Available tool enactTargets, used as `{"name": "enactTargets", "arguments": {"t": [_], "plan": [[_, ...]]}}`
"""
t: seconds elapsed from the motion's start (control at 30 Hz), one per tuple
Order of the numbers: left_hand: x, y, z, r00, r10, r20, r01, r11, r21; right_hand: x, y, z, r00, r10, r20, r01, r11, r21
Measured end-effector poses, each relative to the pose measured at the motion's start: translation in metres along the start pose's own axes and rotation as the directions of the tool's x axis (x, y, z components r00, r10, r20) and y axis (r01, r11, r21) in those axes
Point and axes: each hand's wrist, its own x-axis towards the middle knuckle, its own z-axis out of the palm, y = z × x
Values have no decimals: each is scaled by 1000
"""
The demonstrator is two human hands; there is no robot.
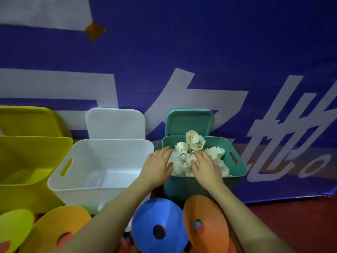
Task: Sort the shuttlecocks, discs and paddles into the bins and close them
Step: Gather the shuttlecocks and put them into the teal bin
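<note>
Now both hands, left hand (157,164) and right hand (206,166), fingers straight, press the shuttlecocks (193,143) heaped in the teal bin (238,167); its lid (189,122) leans at 12 o'clock, equally near both.

Both bare forearms reached forward side by side; the left hand (158,164) lay palm down with fingers straight and together, the right hand (206,166) palm down, its fingers slightly spread

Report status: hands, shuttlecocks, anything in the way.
Left hand and right hand open, flat on shuttlecocks heaped above green bin rim. White bin empty. Discs unsorted. Green lid off, behind bin.
</note>
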Motion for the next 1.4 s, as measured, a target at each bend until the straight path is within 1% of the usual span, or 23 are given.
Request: {"name": "enactTargets", "arguments": {"t": [0.1, 0.2, 0.3, 0.4, 0.5, 0.7, 0.8, 0.9, 1.0, 1.13, 1.3, 1.4], "plan": [[-46, -24, -21, 1000, 29, -3, -29, 1000, 1, -29, -41, 6, 1000, -21, 5, 20, 1000, 12], [-93, -54, -39, 1000, 22, 1, -22, 999, 29, -59, -87, 18, 999, -29, 21, 28, 998, 49], [-142, -89, -54, 1000, 11, 20, -11, 1000, 3, -88, -135, 32, 997, -69, 39, 66, 996, 66], [-193, -125, -68, 999, 6, 39, -5, 1000, -9, -116, -185, 49, 997, -58, 42, 54, 993, 107], [-241, -159, -84, 999, -11, 51, 10, 999, 34, -143, -237, 62, 997, -53, 60, 45, 991, 126], [-320, -217, -111, 993, -102, 58, 98, 993, 67, -174, -321, 87, 985, -127, 114, 105, 978, 181], [-353, -241, -121, 984, -172, 43, 169, 983, 70, -182, -356, 103, 973, -193, 127, 164, 964, 208], [-384, -263, -129, 967, -255, 3, 255, 965, 66, -189, -390, 120, 954, -266, 136, 222, 936, 274], [-413, -283, -139, 937, -348, -18, 348, 936, 59, -194, -422, 133, 923, -349, 160, 282, 900, 332], [-450, -312, -152, 891, -444, -93, 449, 893, 35, -198, -467, 151, 858, -476, 190, 384, 843, 377], [-496, -357, -162, 792, -595, -141, 600, 800, -4, -206, -528, 174, 771, -600, 214, 476, 766, 433], [-520, -391, -168, 748, -648, -142, 655, 756, -5, -211, -566, 190, 713, -664, 226, 536, 723, 435]]}}
